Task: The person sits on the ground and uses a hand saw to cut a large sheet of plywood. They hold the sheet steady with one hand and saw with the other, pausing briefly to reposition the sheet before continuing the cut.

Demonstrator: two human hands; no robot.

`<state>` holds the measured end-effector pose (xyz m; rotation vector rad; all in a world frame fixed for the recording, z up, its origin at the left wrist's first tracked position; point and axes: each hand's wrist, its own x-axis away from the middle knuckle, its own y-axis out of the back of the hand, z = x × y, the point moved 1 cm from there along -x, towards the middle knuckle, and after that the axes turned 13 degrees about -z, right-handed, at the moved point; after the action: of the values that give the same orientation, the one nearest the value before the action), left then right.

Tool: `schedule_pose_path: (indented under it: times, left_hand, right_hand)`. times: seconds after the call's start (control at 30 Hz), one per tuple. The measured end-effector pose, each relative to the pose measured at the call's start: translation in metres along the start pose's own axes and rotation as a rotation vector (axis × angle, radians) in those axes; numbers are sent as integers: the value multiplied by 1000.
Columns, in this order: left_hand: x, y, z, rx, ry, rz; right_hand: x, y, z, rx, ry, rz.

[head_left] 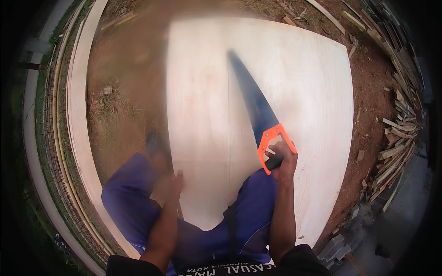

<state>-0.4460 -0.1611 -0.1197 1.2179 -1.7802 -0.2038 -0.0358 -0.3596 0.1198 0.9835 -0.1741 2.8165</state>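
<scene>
A handsaw point(254, 102) with a dark blade and an orange and black handle is in my right hand point(286, 158), whose fingers wrap around the grip. Its blade slants up and left over a large pale plywood sheet point(198, 101), its tip close to a thin straight line running along the sheet. Whether the teeth touch the wood, I cannot tell. My left hand point(176, 184) is at the sheet's left edge, one digit showing against the wood; its other fingers are hidden or blurred. My right leg in blue trousers point(251, 202) lies over the sheet's near part.
A long pale board point(78, 106) runs down the left side, with thin poles point(54, 115) beyond it. At right, a heap of scrap wood strips point(398, 142) lies on reddish soil, above some grey blocks point(334, 248). A smear blurs the upper left.
</scene>
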Motion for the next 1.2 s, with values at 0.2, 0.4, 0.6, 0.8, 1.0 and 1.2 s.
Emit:
schedule_pose_path:
  times: [0.2, 0.4, 0.6, 0.8, 1.0, 1.2]
  left_hand:
    - [24, 2, -61, -297, -131, -233]
    - [13, -2, -111, -458, -509, -332]
    - [43, -10, -232, -614, -610, -74]
    - [15, 2, -226, -506, -693, 85]
    - [-18, -9, -245, -411, -480, -184]
    - [-30, 9, -293, -255, -118, 25]
  right_hand:
    - [79, 27, 13, 266, 84, 152]
    - [133, 55, -21, 352, 555, 161]
    - [158, 63, -18, 426, 504, 177]
    - [195, 50, -36, 529, 540, 78]
    - [223, 34, -49, 673, 621, 163]
    - [236, 25, -58, 669, 550, 43]
